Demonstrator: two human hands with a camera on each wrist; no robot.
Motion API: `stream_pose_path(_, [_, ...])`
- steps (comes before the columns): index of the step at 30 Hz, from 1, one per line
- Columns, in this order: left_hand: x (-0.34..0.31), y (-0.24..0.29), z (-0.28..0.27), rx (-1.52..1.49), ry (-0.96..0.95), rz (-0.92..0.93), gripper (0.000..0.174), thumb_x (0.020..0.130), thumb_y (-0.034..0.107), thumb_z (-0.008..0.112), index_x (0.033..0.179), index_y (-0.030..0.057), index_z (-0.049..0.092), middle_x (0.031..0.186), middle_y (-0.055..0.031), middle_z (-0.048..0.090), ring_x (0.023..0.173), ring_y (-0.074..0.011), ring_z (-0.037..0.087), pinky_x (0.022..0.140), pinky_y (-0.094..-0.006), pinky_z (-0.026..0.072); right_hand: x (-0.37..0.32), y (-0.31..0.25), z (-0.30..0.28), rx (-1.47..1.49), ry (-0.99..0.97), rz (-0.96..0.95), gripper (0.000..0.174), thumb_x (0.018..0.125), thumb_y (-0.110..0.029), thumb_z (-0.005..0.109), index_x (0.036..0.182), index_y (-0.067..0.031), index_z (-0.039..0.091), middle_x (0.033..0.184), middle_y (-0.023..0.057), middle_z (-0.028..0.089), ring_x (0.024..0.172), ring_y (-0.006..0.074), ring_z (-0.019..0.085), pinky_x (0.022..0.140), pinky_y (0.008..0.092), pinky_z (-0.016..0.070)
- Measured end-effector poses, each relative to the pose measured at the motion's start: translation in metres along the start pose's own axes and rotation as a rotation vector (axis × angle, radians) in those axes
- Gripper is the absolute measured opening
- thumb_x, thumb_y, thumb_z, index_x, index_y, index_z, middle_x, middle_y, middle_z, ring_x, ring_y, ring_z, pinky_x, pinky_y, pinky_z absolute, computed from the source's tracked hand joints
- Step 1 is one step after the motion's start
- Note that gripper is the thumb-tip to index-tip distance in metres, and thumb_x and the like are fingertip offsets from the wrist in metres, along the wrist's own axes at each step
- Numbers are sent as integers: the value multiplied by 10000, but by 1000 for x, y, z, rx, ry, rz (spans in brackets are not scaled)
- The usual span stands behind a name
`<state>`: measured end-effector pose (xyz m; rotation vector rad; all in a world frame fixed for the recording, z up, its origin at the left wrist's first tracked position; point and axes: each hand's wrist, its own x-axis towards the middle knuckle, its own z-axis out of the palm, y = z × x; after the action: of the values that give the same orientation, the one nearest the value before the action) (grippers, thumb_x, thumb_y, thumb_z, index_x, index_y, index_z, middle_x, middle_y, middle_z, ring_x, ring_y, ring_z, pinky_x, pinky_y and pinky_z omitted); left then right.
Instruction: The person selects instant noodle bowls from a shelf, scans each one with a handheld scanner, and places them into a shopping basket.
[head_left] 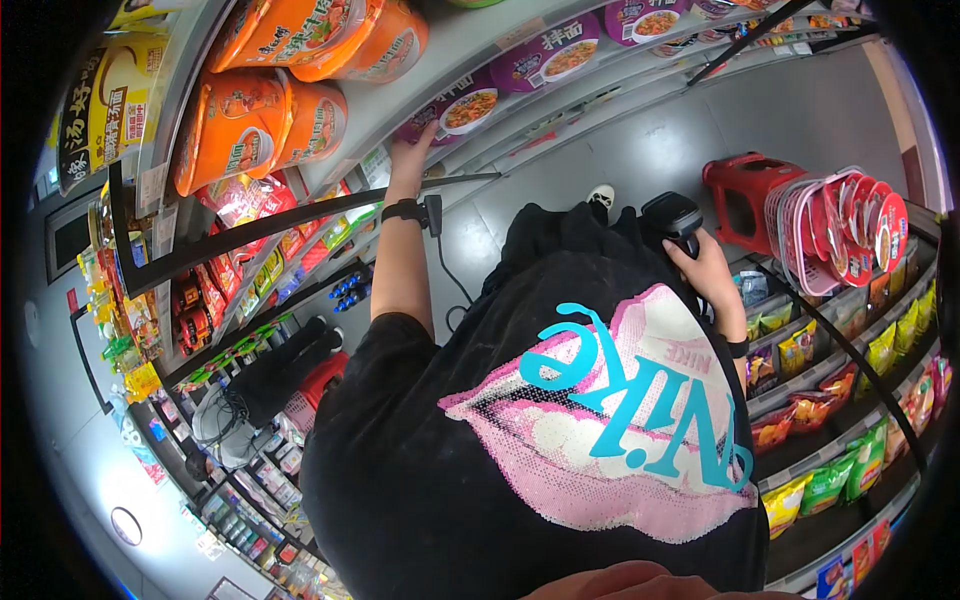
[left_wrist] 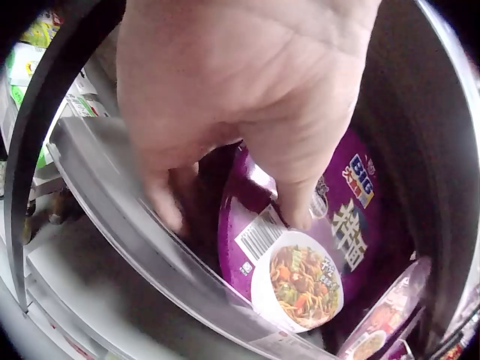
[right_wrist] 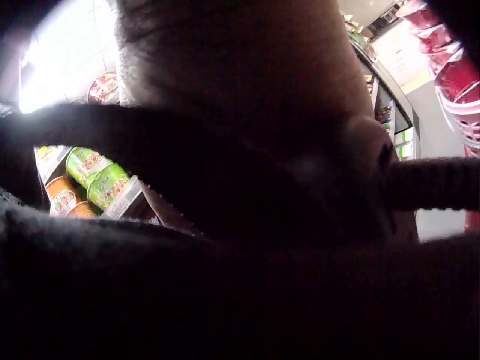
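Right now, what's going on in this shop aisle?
A person's left hand touches a purple package with a printed noodle picture, behind a clear plastic shelf edge; whether the hand grips it is unclear. Similar purple packages sit alongside. The right hand holds a black handheld scanner, well apart from the touched package.
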<state>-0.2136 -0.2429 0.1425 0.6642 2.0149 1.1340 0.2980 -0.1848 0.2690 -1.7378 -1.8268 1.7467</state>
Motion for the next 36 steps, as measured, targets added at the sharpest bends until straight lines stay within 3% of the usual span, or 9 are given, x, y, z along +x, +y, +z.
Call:
stream_pose_path(11, [-13,-3,16,-150,-29,184,581,759,216,796,1175,-53,493,1099,-140,615,1038,-206,597,914,-320,466,8,-2,-2,-26,10,-15,374,834,-240,688,1071,31,585,659,78,586,493,126,526,496,306,432])
stream_pose_path(18, [-33,-40,17,444,316,423,702,778,297,750,1279,-76,431,1251,-253,498,1167,-379,478,1009,-432,366,12,-8,-9,-41,12,-15,399,826,-259,700,1073,29,578,741,105,628,527,140,576,513,300,474])
stream_pose_path(24, [-69,-36,33,505,482,519,384,805,78,646,1109,-44,446,1088,-185,452,1032,-312,473,914,-407,417,24,6,-12,-14,64,-13,457,810,-303,716,1036,58,551,689,125,618,524,169,605,500,323,485])
stream_pose_path(26, [-71,-39,44,338,366,441,335,826,71,639,1079,-34,446,1025,-170,474,972,-293,509,863,-398,441,25,6,-16,-12,89,-4,428,832,-283,703,1069,41,553,661,70,595,514,134,577,475,294,460])
stream_pose_path(29, [-70,-64,34,305,108,210,326,863,175,631,1085,-25,502,1030,-156,542,910,-261,562,841,-397,467,25,2,-16,19,93,2,454,812,-296,710,1049,58,554,694,128,624,531,180,611,509,330,489])
stream_pose_path(31, [-61,-109,24,696,-361,236,376,884,309,602,1090,-5,581,1041,-138,626,902,-237,613,859,-378,480,27,4,-13,22,90,-7,453,813,-289,708,1061,58,555,691,121,620,534,178,609,517,327,488])
stream_pose_path(32, [-59,-114,26,692,-359,238,376,884,309,602,1090,-5,581,1041,-138,626,902,-237,613,859,-378,480,27,3,-13,23,88,-7,452,814,-287,706,1064,58,555,690,120,619,535,177,608,521,325,488])
stream_pose_path(34, [-52,-128,29,749,-923,-315,427,885,379,574,1100,14,626,1074,-138,656,940,-246,634,882,-354,480,26,4,-14,19,94,-7,453,815,-287,705,1067,58,555,691,119,620,535,177,608,524,324,489])
stream_pose_path(36, [-52,-157,34,724,-799,-276,421,885,368,575,1106,13,623,1041,-143,666,953,-245,635,882,-350,480,23,3,-16,16,99,-7,454,815,-288,703,1070,58,555,693,119,620,536,178,607,527,323,489])
